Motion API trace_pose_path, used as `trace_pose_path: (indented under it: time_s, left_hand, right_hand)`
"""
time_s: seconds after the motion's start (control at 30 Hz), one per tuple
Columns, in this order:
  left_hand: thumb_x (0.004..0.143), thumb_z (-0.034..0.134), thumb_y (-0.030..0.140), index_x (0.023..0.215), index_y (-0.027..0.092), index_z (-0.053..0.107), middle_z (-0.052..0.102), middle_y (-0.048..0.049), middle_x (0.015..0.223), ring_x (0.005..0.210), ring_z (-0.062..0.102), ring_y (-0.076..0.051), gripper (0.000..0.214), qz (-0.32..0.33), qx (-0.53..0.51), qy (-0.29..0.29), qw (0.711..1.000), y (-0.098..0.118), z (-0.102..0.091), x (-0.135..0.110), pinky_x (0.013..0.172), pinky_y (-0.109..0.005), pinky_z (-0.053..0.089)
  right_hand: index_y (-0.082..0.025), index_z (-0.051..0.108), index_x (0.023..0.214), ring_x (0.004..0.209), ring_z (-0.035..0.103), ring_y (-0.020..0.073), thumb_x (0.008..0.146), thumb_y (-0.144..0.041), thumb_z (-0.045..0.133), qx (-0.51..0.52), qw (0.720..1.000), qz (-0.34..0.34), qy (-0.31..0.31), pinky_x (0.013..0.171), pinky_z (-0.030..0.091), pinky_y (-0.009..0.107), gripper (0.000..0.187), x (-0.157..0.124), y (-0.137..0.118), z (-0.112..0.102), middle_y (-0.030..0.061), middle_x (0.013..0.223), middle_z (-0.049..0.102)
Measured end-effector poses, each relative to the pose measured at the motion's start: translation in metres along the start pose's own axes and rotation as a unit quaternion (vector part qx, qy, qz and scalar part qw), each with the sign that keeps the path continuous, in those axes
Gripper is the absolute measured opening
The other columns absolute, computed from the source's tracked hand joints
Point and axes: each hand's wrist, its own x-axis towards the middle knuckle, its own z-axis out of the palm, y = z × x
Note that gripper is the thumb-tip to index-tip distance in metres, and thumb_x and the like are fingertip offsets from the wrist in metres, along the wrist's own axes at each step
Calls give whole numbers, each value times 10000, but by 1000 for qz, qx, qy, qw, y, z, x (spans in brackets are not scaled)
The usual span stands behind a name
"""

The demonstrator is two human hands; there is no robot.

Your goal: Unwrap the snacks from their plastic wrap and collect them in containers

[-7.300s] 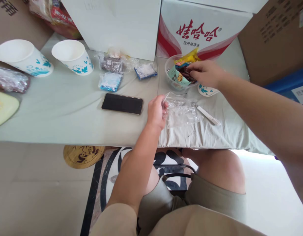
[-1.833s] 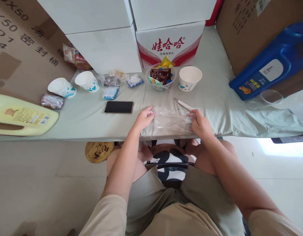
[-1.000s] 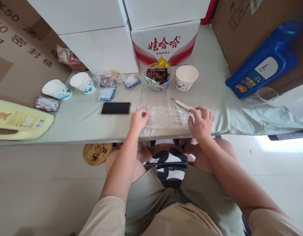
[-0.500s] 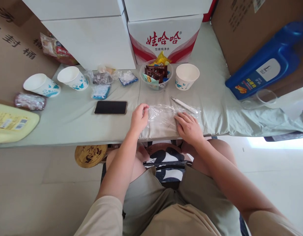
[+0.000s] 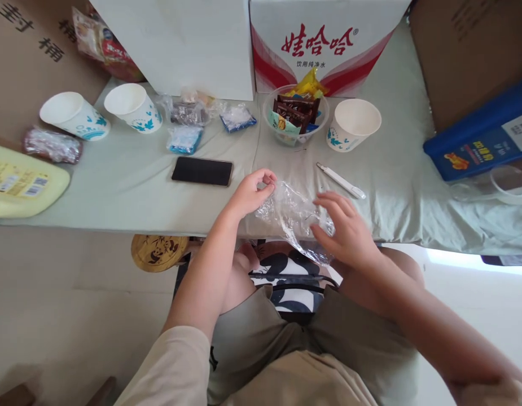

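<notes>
My left hand (image 5: 257,190) pinches the upper left edge of a crinkled clear plastic bag (image 5: 292,217). The bag hangs slantwise, partly over the table's front edge above my lap. At its right side is my right hand (image 5: 343,225), fingers apart and curved, with the film beside and behind the fingertips; whether it touches the film is unclear. A white utility knife (image 5: 341,180) lies just beyond my right hand. Behind the bag stands a clear plastic bowl (image 5: 281,135) of wrapped snacks, with a white paper cup (image 5: 354,125) to its right.
A black phone (image 5: 202,171) lies left of the bag. Farther left are wrapped packets (image 5: 184,139), two paper cups (image 5: 134,108) and a yellow jug (image 5: 23,180). White boxes (image 5: 324,39) line the back. A blue bottle (image 5: 476,135) and clear cup (image 5: 510,183) are at right.
The plastic bag, earlier flat on the table, is lifted and pulled toward my lap. My right hand has come off the table surface, its fingers spreading. The view has shifted.
</notes>
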Motion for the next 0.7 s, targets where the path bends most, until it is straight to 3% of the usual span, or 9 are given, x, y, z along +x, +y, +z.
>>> trace_pose_path:
  time_s: [0.1, 0.23, 0.37, 0.43, 0.5, 0.57, 0.63, 0.7]
  left_hand:
    - [867, 617, 213, 1000, 205, 636, 645, -23, 949, 645, 531, -82, 135, -17, -25, -22, 999, 5, 4, 0, 532, -184, 391]
    - [783, 682, 202, 957, 189, 626, 654, -10, 885, 629, 516, -68, 183, 22, -81, -53, 995, 7, 6, 3, 509, -161, 364]
    - [706, 740, 231, 947, 191, 601, 653, 20, 817, 475, 419, -29, 281, 13, -173, -70, 982, 9, 6, 8, 413, -173, 289]
    - [681, 761, 254, 943, 196, 586, 656, 33, 795, 414, 367, -14, 321, 2, -217, -55, 975, 11, 5, 12, 377, -182, 247]
    - [667, 774, 278, 950, 202, 577, 670, 36, 787, 389, 366, -13, 353, -2, -251, -32, 968, 12, 4, 16, 363, -185, 234]
    - [663, 780, 294, 964, 208, 574, 693, 29, 798, 388, 396, -19, 375, 1, -267, -8, 964, 12, 3, 19, 358, -186, 238]
    - [663, 785, 288, 963, 211, 576, 708, 25, 801, 380, 395, -19, 374, 2, -264, 11, 964, 12, 2, 21, 353, -186, 234]
    - [668, 788, 274, 958, 212, 583, 711, 25, 798, 368, 378, -14, 360, 0, -256, 23, 966, 11, 1, 22, 348, -187, 219]
  right_hand:
    - [-210, 507, 1421, 1336, 561, 370, 813, -378, 658, 52, 995, 57, -66, 1073, 485, 550, 649, 39, 22, 25, 184, 1454, 579]
    - [-226, 432, 1480, 1160, 654, 332, 778, -357, 671, 145, 977, 114, -105, 996, 518, 525, 753, 60, 32, 42, 145, 1292, 695]
    - [-209, 563, 1313, 834, 669, 222, 811, -310, 607, 227, 954, 147, -129, 822, 534, 393, 514, 63, 28, 33, 70, 971, 751]
    - [-200, 640, 1094, 728, 617, 186, 824, -313, 581, 249, 945, 147, -153, 729, 500, 347, 298, 67, 25, 28, 35, 815, 702]
    - [-197, 634, 1002, 655, 566, 159, 827, -324, 579, 290, 928, 158, -171, 651, 468, 319, 222, 70, 25, 27, 10, 733, 646]
    - [-195, 597, 1143, 630, 556, 151, 814, -336, 619, 356, 897, 197, -173, 589, 461, 301, 359, 73, 26, 27, 0, 752, 647]
    - [-196, 471, 1365, 629, 573, 154, 788, -355, 683, 421, 856, 247, -170, 533, 465, 286, 635, 75, 28, 28, 7, 818, 679]
    - [-203, 377, 1457, 630, 579, 151, 758, -361, 737, 467, 822, 278, -173, 500, 464, 273, 803, 75, 30, 28, 12, 856, 695]
